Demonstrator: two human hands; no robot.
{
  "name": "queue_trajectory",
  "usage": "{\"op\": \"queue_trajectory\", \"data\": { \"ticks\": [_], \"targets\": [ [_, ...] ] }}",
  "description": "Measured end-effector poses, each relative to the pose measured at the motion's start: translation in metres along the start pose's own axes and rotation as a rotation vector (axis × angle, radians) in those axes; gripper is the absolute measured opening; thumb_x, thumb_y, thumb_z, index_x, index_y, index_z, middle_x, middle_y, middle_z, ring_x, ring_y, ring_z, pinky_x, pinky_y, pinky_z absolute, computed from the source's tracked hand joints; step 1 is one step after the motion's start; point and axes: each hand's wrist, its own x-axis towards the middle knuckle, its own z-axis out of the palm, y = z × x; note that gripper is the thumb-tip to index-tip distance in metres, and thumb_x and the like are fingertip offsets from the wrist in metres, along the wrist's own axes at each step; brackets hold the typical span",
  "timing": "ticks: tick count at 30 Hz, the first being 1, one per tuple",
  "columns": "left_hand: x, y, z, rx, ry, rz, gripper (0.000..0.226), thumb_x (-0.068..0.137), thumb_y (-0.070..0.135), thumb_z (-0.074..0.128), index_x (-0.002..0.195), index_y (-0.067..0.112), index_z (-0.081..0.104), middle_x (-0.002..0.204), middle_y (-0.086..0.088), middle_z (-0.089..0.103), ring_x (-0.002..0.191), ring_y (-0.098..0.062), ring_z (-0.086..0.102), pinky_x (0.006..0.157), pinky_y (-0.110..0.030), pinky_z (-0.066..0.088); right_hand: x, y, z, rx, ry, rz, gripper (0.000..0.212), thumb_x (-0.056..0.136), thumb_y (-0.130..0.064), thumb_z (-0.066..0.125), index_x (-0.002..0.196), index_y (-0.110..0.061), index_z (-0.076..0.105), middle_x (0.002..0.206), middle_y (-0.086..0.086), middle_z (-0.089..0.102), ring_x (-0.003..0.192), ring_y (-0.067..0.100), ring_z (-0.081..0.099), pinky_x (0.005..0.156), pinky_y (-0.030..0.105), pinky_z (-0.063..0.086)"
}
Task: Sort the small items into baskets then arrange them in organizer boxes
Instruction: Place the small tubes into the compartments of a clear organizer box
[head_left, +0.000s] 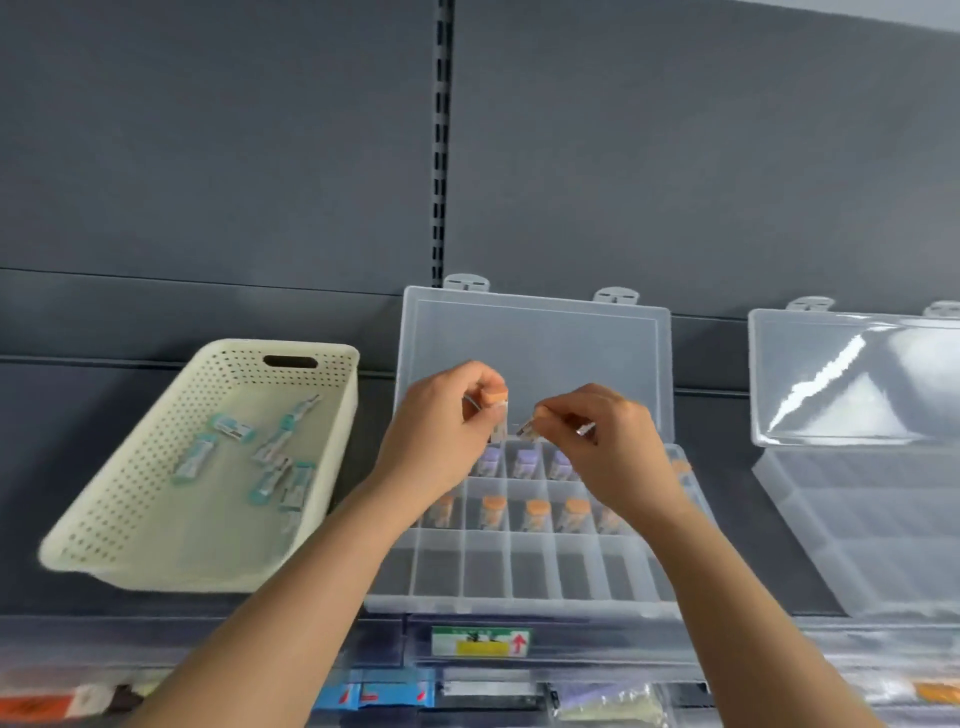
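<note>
The sorting looks finished for this colour, and the arranging step is under way. The left hand (441, 431) is clamped on an orange-capped piece (496, 402), held upright in its fingertips. Just beside it, the right hand (597, 441) pinches a small blurred piece (527, 430); I cannot tell what that one is. Both hover over the back of the open organizer box (519, 597) on the shelf. Beneath the fingers sits a row of purple-capped pieces (524, 462), and nearer the wrists a row of orange-capped ones (537, 512). Well off to the left hand's outer side, a basket (208, 577) holds teal pieces (270, 457). Next, I'd judge, each held piece must be lowered upright into a free cell without knocking its neighbours.
</note>
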Motion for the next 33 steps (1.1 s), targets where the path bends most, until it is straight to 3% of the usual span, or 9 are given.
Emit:
{"op": "queue_trajectory", "data": {
  "ticks": [4, 9, 12, 16, 20, 23, 33],
  "targets": [
    [-0.01, 0.035, 0.041, -0.022, -0.05, 0.05, 0.011, 0.079, 0.01, 0.07, 0.082, 0.02, 0.065, 0.074, 0.013, 0.063, 0.067, -0.003, 0.058, 0.063, -0.013, 0.043, -0.019, 0.033, -0.038, 0.025, 0.065, 0.017, 0.006, 0.079, -0.019, 0.076, 0.084, -0.015, 0.076, 0.078, -0.007, 0.072, 0.064, 0.004, 0.062, 0.063, 0.017, 0.05],
    [-0.018, 0.07, 0.083, 0.037, -0.147, 0.114, 0.01, 0.081, 0.01, 0.066, 0.086, 0.018, 0.067, 0.082, 0.01, 0.064, 0.07, -0.008, 0.058, 0.067, -0.024, 0.048, -0.037, 0.071, -0.069, -0.07, 0.05, 0.045, 0.005, 0.081, -0.022, 0.074, 0.084, -0.018, 0.074, 0.076, -0.008, 0.07, 0.062, -0.003, 0.056, 0.059, 0.007, 0.04],
    [-0.019, 0.081, 0.103, 0.131, -0.212, 0.136, 0.01, 0.085, 0.014, 0.062, 0.091, 0.018, 0.069, 0.088, 0.006, 0.067, 0.079, -0.014, 0.06, 0.071, -0.03, 0.051, -0.048, 0.09, -0.078, -0.149, 0.048, 0.032, 0.007, 0.08, -0.018, 0.075, 0.085, -0.014, 0.074, 0.08, -0.002, 0.068, 0.062, 0.004, 0.055, 0.061, 0.02, 0.047],
    [-0.022, 0.085, 0.126, 0.284, -0.245, 0.175, 0.012, 0.09, 0.023, 0.059, 0.094, 0.019, 0.07, 0.093, 0.004, 0.069, 0.081, -0.014, 0.06, 0.072, -0.024, 0.048, -0.06, 0.111, -0.081, -0.202, 0.022, 0.065, 0.007, 0.081, -0.016, 0.073, 0.087, -0.013, 0.075, 0.083, 0.002, 0.067, 0.068, 0.019, 0.061, 0.063, 0.035, 0.053],
    [-0.025, 0.081, 0.141, 0.35, -0.254, 0.177, 0.013, 0.091, 0.025, 0.059, 0.093, 0.021, 0.07, 0.093, 0.003, 0.071, 0.08, -0.012, 0.057, 0.08, -0.024, 0.043, -0.069, 0.128, -0.076, -0.257, -0.055, 0.099, 0.012, 0.084, -0.021, 0.07, 0.093, -0.014, 0.075, 0.087, 0.002, 0.069, 0.075, 0.021, 0.064, 0.066, 0.034, 0.054],
    [-0.026, 0.078, 0.149, 0.411, -0.253, 0.166, 0.012, 0.09, 0.025, 0.06, 0.096, 0.023, 0.071, 0.094, 0.002, 0.07, 0.08, -0.01, 0.051, 0.076, -0.022, 0.04, -0.072, 0.134, -0.072, -0.291, -0.108, 0.096, 0.012, 0.087, -0.023, 0.067, 0.093, -0.017, 0.075, 0.088, 0.001, 0.07, 0.079, 0.018, 0.062, 0.069, 0.033, 0.055],
    [-0.028, 0.07, 0.16, 0.499, -0.305, 0.109, 0.015, 0.09, 0.027, 0.061, 0.103, 0.027, 0.069, 0.104, 0.001, 0.064, 0.093, -0.017, 0.051, 0.081, -0.028, 0.043, -0.074, 0.145, -0.07, -0.328, -0.177, 0.088, 0.019, 0.089, -0.032, 0.063, 0.102, -0.022, 0.073, 0.101, -0.005, 0.069, 0.09, 0.01, 0.056, 0.078, 0.022, 0.05]
  ]
}}
